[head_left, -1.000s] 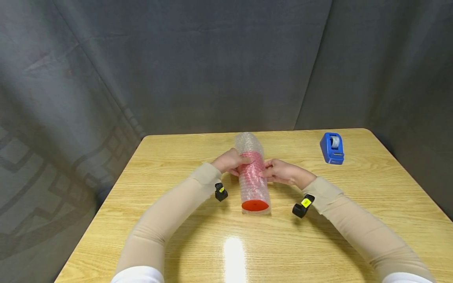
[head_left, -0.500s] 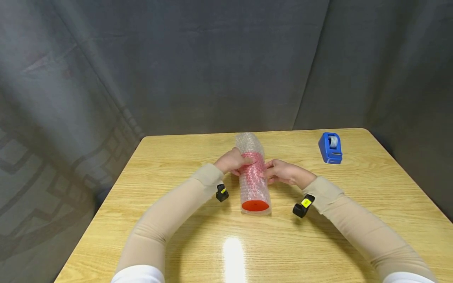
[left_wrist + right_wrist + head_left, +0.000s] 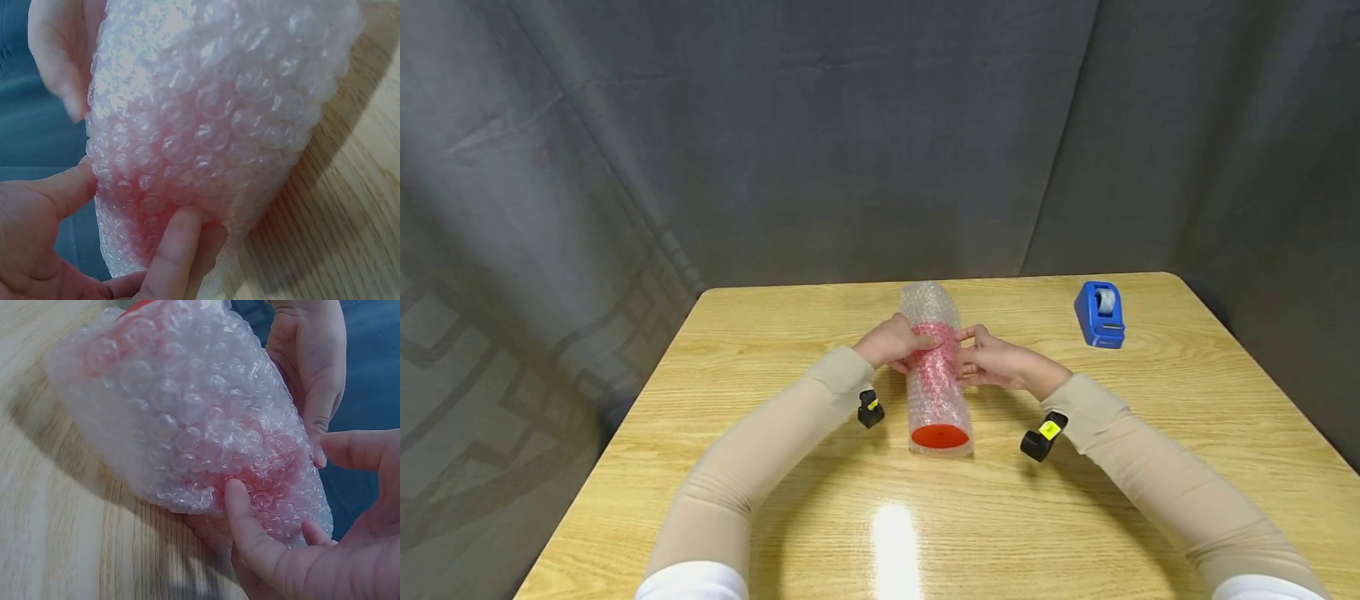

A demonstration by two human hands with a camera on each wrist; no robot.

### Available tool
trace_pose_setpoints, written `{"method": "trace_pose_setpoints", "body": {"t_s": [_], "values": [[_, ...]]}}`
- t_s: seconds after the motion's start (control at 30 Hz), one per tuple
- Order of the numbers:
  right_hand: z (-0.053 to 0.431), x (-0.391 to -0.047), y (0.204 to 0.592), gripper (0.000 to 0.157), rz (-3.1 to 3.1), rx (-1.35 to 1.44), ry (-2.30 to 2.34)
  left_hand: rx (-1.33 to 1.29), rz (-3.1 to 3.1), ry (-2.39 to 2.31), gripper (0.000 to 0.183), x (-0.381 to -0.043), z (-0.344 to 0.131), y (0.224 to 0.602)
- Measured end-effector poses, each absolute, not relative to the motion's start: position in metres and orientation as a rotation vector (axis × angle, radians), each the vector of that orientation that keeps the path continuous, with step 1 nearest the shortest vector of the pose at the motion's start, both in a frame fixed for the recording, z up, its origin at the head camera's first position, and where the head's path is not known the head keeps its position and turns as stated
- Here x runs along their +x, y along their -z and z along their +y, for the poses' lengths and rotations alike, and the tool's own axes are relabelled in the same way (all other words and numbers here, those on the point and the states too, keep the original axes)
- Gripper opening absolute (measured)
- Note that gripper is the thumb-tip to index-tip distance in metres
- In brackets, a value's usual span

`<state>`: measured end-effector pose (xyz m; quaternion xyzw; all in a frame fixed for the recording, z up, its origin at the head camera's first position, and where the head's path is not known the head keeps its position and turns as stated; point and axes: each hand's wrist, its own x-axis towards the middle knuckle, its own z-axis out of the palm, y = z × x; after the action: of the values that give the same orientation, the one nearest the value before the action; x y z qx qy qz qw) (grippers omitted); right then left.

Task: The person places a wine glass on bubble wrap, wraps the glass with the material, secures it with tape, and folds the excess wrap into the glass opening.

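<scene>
Lying lengthwise near the middle of one wooden table (image 3: 820, 542) in the head view, one bubble-wrapped cylinder (image 3: 936, 392) turns its one red end (image 3: 940, 436) toward the person. Two hands are on it: the left hand (image 3: 891, 340) grips its left side, thumb over the top, while the right hand (image 3: 1003, 365) meets its right side with fingers spread apart. Two beige sleeves (image 3: 760, 450) cover the arms, and two black wrist devices (image 3: 871, 412) sit at the wrists. One blue tape dispenser (image 3: 1101, 325), holding one roll of tape (image 3: 1105, 301), stands to the right, well apart from the hands. One dark curtain (image 3: 880, 142) hangs behind.

In the left wrist view, the left hand's thumb and fingers hold the wrap from two sides; part of the right hand shows at upper left.

In the right wrist view, one fingertip (image 3: 235, 490) of the right hand presses the bubbles, with another finger held away from it; part of the left hand shows behind
</scene>
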<state>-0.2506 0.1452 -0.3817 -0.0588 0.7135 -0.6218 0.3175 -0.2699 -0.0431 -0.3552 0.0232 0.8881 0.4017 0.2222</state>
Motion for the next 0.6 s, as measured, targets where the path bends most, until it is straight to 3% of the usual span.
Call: {"method": "trace_pose_setpoints", "body": {"t_s": [0.17, 0.6], "values": [[0.1443, -0.2517, 0.3824, 0.055, 1.877, -0.137, 1.631, 0.069, 2.465, -1.081, 0.062, -0.2698, -0.0434, 0.3543], [0.1386, -0.2513, 0.3846, 0.051, 1.897, -0.107, 1.675, 0.162, 2.322, -1.214, 0.047, -0.2714, -0.052, 0.3567]]}}
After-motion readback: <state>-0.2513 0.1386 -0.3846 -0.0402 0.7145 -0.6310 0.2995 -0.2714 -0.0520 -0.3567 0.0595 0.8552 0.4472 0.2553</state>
